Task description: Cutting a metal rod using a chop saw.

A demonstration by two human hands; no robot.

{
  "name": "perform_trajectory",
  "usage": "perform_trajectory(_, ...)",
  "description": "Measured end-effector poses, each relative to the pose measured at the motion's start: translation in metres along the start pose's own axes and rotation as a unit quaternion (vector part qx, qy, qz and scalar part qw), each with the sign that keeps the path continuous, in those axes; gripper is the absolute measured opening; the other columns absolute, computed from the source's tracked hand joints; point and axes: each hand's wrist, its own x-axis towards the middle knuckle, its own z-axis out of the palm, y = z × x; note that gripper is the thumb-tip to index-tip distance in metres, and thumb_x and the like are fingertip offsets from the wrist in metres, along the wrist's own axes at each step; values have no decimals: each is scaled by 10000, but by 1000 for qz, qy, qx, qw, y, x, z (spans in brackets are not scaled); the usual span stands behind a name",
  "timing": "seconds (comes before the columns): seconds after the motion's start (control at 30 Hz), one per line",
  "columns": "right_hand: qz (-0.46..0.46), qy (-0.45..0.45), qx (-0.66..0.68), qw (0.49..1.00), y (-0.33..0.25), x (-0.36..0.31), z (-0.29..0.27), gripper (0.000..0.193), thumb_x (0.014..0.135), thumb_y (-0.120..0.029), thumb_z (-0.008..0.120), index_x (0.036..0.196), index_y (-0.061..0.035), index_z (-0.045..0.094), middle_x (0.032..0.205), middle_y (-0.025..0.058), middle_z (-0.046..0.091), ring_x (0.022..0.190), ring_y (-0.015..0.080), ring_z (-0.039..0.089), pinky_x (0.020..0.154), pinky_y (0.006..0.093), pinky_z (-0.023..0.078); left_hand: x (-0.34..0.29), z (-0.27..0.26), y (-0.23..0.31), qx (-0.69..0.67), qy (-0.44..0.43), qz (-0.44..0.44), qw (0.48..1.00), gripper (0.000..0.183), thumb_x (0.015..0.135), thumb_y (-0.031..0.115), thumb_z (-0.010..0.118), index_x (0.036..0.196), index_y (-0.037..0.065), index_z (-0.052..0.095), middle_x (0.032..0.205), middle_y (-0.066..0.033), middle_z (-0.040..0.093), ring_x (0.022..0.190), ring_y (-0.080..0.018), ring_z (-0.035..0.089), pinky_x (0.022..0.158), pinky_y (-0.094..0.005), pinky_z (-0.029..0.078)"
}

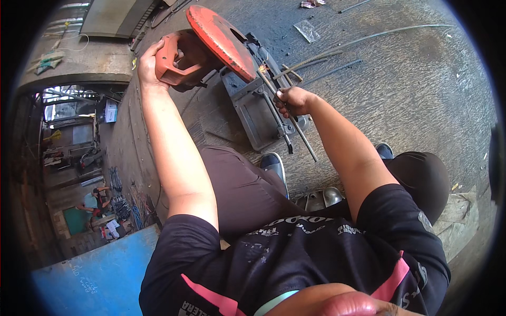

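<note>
Head view: 2 arms reach forward, the left hand wrapped around the orange handle of a saw on the scuffed floor, the right hand clamped on a metal rod with sparks at its far end. Loose rods lie beyond; a blue panel shows lower left.

the worn floor carries a saw base at twelve o'clock, a clear wrapper at one, a long rod toward two.

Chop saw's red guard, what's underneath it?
Sparks, a thin metal rod and the grey base show by its lower end; the red guard hides whatever is inside it.
</note>
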Motion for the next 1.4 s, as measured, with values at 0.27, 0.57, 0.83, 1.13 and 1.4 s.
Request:
perform_trajectory(0.27,-20,10,-37,999,3,14,-16,144,992,-222,429,934,-92,447,751,42,456,612,170,445,553,349,410,3,-2,-1,-9,-15,0,1000,316,872,203,550,1066,-47,532,893,-164,617,665,-233,625,496,-284,520)
perform_trajectory(0.57,-54,62,-74,994,2,14,-14,163,956,-219,513,884,-92,443,726,38,462,591,156,449,522,342,398,0,-3,1,-27,-16,-2,1000,299,865,187,559,1046,-50,548,886,-149,619,685,-236,614,652,-332,518)
perform_trajectory(0.83,-60,138,-113,982,2,12,-13,189,915,-214,591,863,-90,459,655,38,478,513,147,445,452,322,366,2,-4,-1,-27,-15,-2,1000,277,864,177,556,1026,-47,549,871,-148,618,681,-238,616,651,-335,519)
perform_trajectory(1.13,-74,159,-124,977,2,15,-19,243,835,-199,696,842,-91,479,634,29,477,499,127,438,429,300,332,0,-4,-1,-19,-5,7,1000,271,859,171,561,1015,-50,548,873,-152,616,673,-238,615,650,-339,525)
perform_trajectory(1.4,-101,187,-161,964,1,16,-23,275,829,-205,716,897,-73,485,657,28,478,517,130,438,453,299,362,-1,1,-1,-14,7,9,1000,283,856,173,567,1030,-50,551,877,-152,617,676,-238,616,650,-342,534)
